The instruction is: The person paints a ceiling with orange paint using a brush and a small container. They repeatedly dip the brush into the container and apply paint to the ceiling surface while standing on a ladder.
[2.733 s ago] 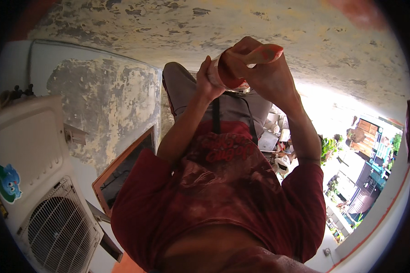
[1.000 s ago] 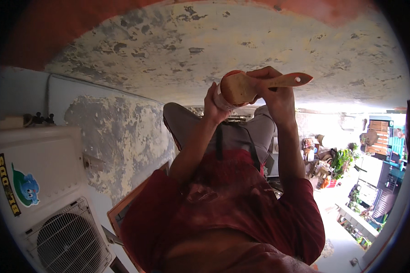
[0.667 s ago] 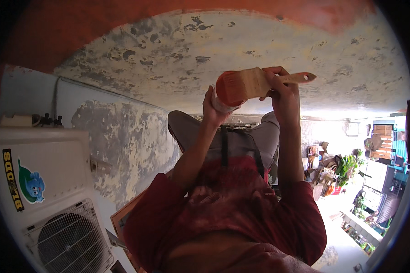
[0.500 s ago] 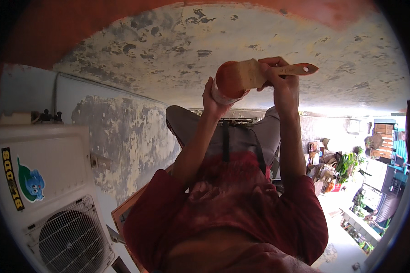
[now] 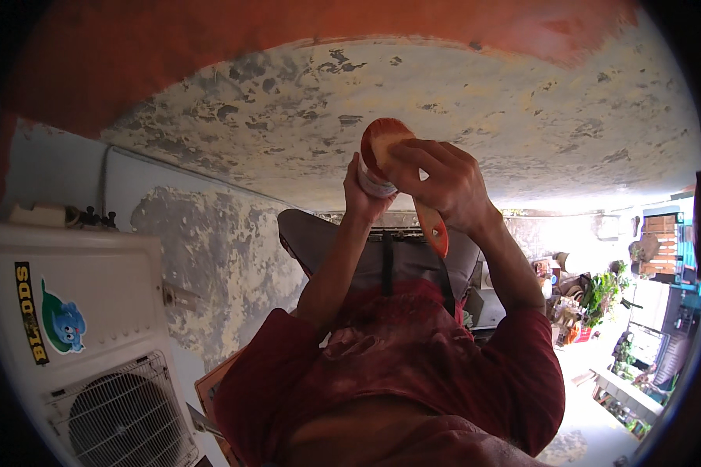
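Observation:
My left hand [image 5: 362, 194] is wrapped round a paint can [image 5: 378, 185] and holds it up, tilted, in front of the wall. Red-orange paint coats the can's inside and rim. In my right hand [image 5: 448, 183] is a flat paintbrush [image 5: 430, 226], its wooden handle hanging down toward me, with a hole near the reddish end. The brush head reaches into the mouth of the can; my fingers hide part of it. Beyond both hands stands a wall [image 5: 288, 101] with patchy, flaking pale paint, its upper band [image 5: 350, 27] painted red-orange.
An air-conditioner outdoor unit [image 5: 86, 296] with a fan grille hangs at left on a peeling side wall [image 5: 210, 249]. Far below on the right are plants [image 5: 600, 296], a wooden pallet [image 5: 660, 233] and assorted clutter. A cable runs along the wall corner.
My right hand has turned the brush, swinging its handle from pointing right to pointing down toward me. The brush head has moved into the can. The can has shifted slightly lower.

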The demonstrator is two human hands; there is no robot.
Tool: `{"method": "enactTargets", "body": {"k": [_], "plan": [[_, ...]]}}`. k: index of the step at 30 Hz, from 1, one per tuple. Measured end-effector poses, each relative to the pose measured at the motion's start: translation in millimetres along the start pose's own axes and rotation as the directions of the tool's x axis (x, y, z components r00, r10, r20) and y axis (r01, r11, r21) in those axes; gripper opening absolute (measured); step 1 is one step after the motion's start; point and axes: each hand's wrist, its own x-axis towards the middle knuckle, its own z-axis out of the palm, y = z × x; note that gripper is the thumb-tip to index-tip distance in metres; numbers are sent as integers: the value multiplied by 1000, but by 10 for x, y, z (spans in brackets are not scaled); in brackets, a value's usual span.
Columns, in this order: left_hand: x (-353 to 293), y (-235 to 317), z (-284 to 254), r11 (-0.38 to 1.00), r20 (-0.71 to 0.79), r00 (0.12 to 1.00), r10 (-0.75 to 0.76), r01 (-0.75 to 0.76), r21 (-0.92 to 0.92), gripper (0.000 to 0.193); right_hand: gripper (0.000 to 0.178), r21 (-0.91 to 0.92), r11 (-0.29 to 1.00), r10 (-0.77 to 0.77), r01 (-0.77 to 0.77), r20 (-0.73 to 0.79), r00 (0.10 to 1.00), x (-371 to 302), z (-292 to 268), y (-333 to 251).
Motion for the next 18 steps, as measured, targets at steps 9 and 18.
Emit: {"method": "enactTargets", "body": {"k": [9,18], "plan": [[-2,4,202,994,124,992,6,-19,110,57,19,551,701,574,-452,-61,816,-109,60,-105],[72,83,-168,998,75,997,-25,29,-49,59,29,976,-89,867,-197,173,466,-478,459,277]]}}
